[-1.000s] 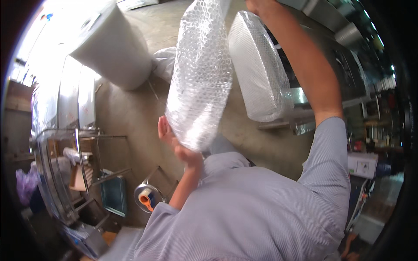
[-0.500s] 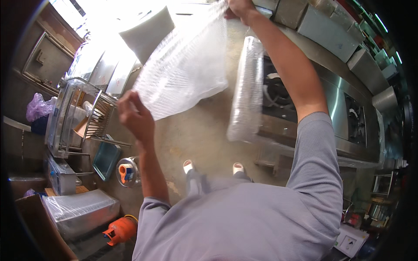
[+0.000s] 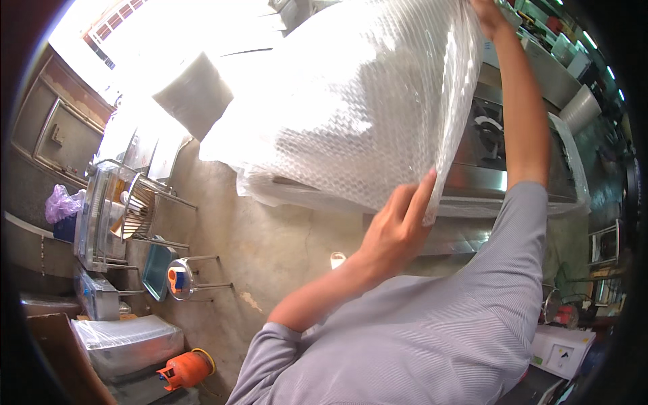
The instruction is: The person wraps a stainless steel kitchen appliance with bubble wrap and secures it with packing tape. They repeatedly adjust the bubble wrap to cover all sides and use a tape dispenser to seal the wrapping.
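A wide sheet of clear bubble wrap (image 3: 337, 128) hangs spread across the upper middle, over the left part of the stainless steel gas stove (image 3: 472, 177). My left hand (image 3: 395, 233) is closed on the sheet's near right edge, in front of the stove. High at the upper right, my right hand (image 3: 487, 17) grips the far end of that same edge, its fingertips partly hidden. Between both hands the edge is drawn into a taut, gathered line. One burner (image 3: 487, 128) shows just right of the sheet; the stove's left part is hidden behind the plastic.
A round stool (image 3: 181, 278) carrying tape rolls stands at the left, beside a teal tray (image 3: 158, 271). Behind them is a metal rack (image 3: 138, 206). An orange gas cylinder (image 3: 185, 369) and a plastic-wrapped metal box (image 3: 131, 343) sit lower left. A white carton (image 3: 560, 354) lies lower right.
My left hand has swung from the left across to the right, bringing its edge of the bubble wrap along. The sheet now spreads wider, covering part of the stove. My right hand has shifted right.
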A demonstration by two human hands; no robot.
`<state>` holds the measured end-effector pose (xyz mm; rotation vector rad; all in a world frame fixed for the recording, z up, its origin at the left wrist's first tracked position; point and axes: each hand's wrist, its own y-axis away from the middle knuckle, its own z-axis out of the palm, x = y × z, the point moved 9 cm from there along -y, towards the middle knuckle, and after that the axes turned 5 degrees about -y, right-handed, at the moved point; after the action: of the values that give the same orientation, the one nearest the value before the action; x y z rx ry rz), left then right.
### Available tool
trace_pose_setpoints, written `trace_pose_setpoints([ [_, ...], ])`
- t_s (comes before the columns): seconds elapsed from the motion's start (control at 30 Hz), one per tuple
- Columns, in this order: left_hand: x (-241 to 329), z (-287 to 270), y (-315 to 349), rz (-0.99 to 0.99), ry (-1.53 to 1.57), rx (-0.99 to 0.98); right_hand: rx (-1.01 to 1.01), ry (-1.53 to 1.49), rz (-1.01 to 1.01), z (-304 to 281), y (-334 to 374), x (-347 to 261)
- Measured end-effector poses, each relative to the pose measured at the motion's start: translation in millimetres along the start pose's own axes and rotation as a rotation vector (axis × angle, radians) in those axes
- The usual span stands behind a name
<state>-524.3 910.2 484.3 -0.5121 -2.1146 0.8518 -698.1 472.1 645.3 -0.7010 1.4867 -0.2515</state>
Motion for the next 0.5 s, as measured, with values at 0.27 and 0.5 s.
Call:
trace_pose_setpoints([
  [0.27,87,168,87,-0.12,0.008,-0.046,0.265,0.001,0.433,-185,197,175],
  [0.5,129,219,88,-0.343,-0.28,0.121,0.305,0.319,0.406,-221,211,211],
])
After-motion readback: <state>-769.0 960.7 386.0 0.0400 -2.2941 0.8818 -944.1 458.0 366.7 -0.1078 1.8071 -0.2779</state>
